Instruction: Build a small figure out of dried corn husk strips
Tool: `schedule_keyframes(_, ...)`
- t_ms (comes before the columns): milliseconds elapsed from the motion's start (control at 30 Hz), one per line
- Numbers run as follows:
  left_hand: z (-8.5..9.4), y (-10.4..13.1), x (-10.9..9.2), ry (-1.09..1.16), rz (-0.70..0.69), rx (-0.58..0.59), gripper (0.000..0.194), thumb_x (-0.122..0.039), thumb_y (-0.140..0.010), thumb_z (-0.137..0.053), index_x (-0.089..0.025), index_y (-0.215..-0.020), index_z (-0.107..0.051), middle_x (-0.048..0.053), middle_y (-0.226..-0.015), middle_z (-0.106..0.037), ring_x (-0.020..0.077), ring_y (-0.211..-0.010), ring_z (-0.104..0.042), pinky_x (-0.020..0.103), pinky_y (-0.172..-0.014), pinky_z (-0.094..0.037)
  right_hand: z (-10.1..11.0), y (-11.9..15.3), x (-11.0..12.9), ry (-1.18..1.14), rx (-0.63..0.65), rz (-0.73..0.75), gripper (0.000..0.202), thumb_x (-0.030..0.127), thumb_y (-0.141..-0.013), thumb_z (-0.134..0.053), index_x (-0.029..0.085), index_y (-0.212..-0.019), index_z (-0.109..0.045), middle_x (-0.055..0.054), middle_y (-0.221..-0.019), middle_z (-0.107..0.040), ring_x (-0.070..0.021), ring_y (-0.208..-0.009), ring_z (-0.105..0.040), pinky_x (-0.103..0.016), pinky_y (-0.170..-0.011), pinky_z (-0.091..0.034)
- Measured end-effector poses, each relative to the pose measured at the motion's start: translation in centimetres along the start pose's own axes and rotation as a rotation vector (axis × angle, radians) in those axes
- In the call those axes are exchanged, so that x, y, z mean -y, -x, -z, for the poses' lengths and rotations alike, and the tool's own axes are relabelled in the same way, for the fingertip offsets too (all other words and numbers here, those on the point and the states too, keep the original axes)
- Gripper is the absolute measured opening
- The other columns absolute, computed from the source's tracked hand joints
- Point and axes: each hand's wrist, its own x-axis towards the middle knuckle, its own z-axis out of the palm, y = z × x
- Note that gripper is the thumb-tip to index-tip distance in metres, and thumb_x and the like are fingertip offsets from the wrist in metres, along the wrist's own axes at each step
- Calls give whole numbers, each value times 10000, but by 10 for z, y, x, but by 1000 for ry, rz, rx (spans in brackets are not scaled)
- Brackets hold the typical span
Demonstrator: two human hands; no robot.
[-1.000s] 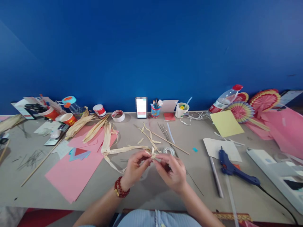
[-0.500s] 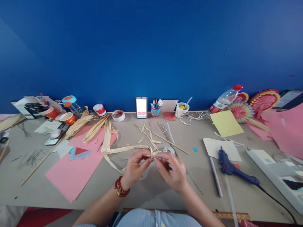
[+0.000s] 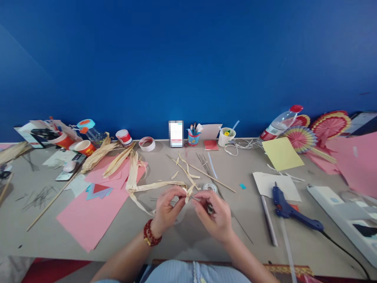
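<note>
Over the middle of the table, my left hand (image 3: 168,208) is closed, its thumb and fingertips pinching a small piece of dried corn husk (image 3: 189,193). Close by on the right, my right hand (image 3: 217,218) pinches what looks like a thin grey wire (image 3: 193,197) against the husk. Fingertips hide much of both pieces. Just behind the hands lie loose husk strips (image 3: 185,169), and a long husk strip (image 3: 160,184) runs off to the left. A small white tape roll (image 3: 210,188) sits partly behind my right hand.
Pink paper (image 3: 94,220) and husk bundles (image 3: 119,163) lie left. Wires and a wooden stick (image 3: 212,177) lie beyond my hands. A blue glue gun (image 3: 290,210) rests right, beside a white power strip (image 3: 338,220). Cups and a phone (image 3: 176,134) stand along the wall.
My fingertips have moved slightly apart. The husk piece now stands more upright between them, and a thin grey line shows at my right fingertips.
</note>
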Motion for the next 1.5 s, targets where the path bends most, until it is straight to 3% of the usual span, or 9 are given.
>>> schedule_keyframes(433, -1, 0, 1, 41, -17, 8, 48, -163, -857, -630, -186, -881, -666, 56, -818, -702, 174, -786, -651, 287, -726, -525, -3, -2, 2, -122, 38, -99, 64, 209, -882, -593, 210, -943, -574, 61, -573, -498, -97, -463, -453, -203, -459, -409)
schedule_keyframes(600, -1, 3, 4, 63, 22, -21, 23, -170, -838, -664, -187, -852, -670, 40, -791, -695, 160, -742, -648, 264, -694, -521, -1, -3, 4, -157, 29, -107, 38, 201, -895, -565, 202, -871, -594, 37, -611, -529, -98, -490, -471, -202, -473, -414)
schedule_keyframes(833, -1, 5, 8, 84, 41, -13, 46, -216, -845, -659, -186, -866, -687, 70, -816, -707, 190, -798, -660, 308, -739, -540, -1, -2, 2, -239, 54, -190, 72, 248, -885, -594, 195, -932, -588, 32, -610, -555, -110, -497, -499, -211, -471, -430)
schedule_keyframes(1067, -3, 3, 5, 138, 109, -5, 41, -220, -840, -670, -181, -835, -678, 56, -789, -682, 172, -753, -633, 284, -716, -525, -2, -6, 5, -225, 52, -165, 110, 237, -875, -589, 197, -776, -559, 32, -597, -512, -99, -494, -448, -209, -467, -405)
schedule_keyframes(1233, -4, 4, 5, 196, 159, -10, 54, -226, -843, -671, -179, -817, -667, 46, -761, -672, 166, -726, -630, 278, -694, -525, -1, -7, 7, -297, -15, -288, 159, 247, -855, -598, 194, -724, -525, 54, -560, -460, -80, -455, -398, -195, -427, -345)
schedule_keyframes(1500, -2, 3, 3, 119, 90, -2, 56, -230, -847, -659, -199, -868, -701, 84, -855, -727, 210, -834, -676, 338, -779, -548, -5, -9, 3, -472, -3, -490, 263, 327, -837, -643, 202, -673, -480, 79, -472, -442, -67, -389, -378, -186, -397, -308)
